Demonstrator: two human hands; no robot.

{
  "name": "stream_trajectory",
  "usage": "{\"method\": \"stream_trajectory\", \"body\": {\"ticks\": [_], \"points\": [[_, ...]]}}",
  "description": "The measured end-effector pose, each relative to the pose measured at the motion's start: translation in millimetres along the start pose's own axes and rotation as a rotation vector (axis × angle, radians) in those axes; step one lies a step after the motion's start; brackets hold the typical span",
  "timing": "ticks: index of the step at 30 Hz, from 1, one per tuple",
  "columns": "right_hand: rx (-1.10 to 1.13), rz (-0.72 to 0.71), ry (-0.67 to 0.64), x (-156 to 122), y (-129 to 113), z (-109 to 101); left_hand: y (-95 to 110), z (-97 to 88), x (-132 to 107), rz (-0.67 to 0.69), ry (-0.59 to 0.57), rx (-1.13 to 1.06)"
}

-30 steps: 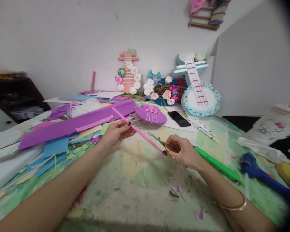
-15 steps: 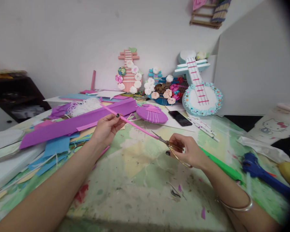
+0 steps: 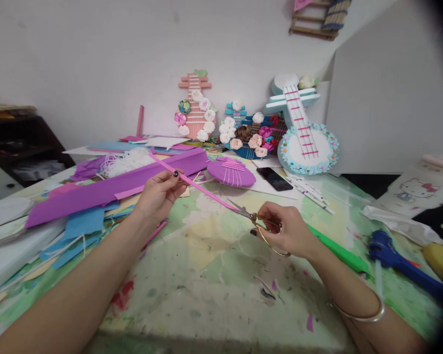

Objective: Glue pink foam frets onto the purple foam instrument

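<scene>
My left hand [image 3: 155, 194] pinches a thin pink foam strip [image 3: 195, 184] that slants from upper left down to the right, above the table. My right hand [image 3: 285, 231] grips small gold-handled scissors [image 3: 251, 219], fingers through the loops. The blades meet the lower right end of the strip. A short cut piece of pink strip [image 3: 154, 234] lies on the table under my left wrist.
Purple foam sheet [image 3: 110, 187], blue scraps and white netting lie at the left. A purple guitar-shaped craft [image 3: 231, 173], a phone [image 3: 274, 179] and flower-decorated craft guitars [image 3: 304, 132] stand behind. A green stick [image 3: 335, 251] and blue glue gun [image 3: 395, 257] lie right.
My left hand drew the strip leftward, so the scissors now sit at its right end. A short pink piece has dropped to the table below my left wrist.
</scene>
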State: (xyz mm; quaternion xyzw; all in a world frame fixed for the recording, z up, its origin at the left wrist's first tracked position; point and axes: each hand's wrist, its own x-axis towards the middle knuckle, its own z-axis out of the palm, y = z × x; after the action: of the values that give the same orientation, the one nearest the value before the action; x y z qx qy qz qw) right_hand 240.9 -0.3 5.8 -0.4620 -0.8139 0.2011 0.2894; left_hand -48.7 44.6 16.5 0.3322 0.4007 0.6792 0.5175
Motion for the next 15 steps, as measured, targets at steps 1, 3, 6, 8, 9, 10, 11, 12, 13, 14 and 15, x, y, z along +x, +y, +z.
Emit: {"method": "stream_trajectory", "body": {"ticks": [1,3,6,8,9,10,11,12,13,14,15], "points": [[0.002,0.001,-0.003,-0.3,0.1,0.0,0.4,0.6,-0.5,-0.001,0.0,0.0],[0.005,0.003,-0.01,-0.9,0.0,-0.3,1.0,1.2,-1.0,0.004,-0.008,-0.006],[0.014,0.004,-0.017,-0.9,-1.2,-0.5,0.9,0.7,-0.3,0.012,-0.02,-0.029],[0.023,0.005,-0.016,-0.5,-2.1,-0.2,0.5,-0.1,0.8,0.011,-0.025,-0.047],[0.027,0.005,-0.019,-0.3,-2.3,0.1,0.4,-0.5,1.2,0.01,-0.028,-0.053],[0.028,0.005,-0.021,-0.3,-2.3,0.4,0.3,-0.7,1.5,0.01,-0.03,-0.058],[0.029,0.003,-0.024,-0.3,-1.9,0.7,0.4,-0.9,1.7,0.01,-0.032,-0.06],[0.027,0.003,-0.024,-0.4,-1.4,1.0,0.6,-0.8,1.8,0.01,-0.032,-0.062],[0.023,0.002,-0.024,-0.6,-0.7,1.3,0.7,-0.7,1.7,0.011,-0.032,-0.064],[0.018,0.0,-0.018,-0.7,-0.1,1.5,1.0,-0.5,1.5,0.009,-0.032,-0.063],[0.012,-0.004,-0.01,-0.9,0.5,1.7,1.2,-0.2,1.3,0.007,-0.029,-0.06]]}}
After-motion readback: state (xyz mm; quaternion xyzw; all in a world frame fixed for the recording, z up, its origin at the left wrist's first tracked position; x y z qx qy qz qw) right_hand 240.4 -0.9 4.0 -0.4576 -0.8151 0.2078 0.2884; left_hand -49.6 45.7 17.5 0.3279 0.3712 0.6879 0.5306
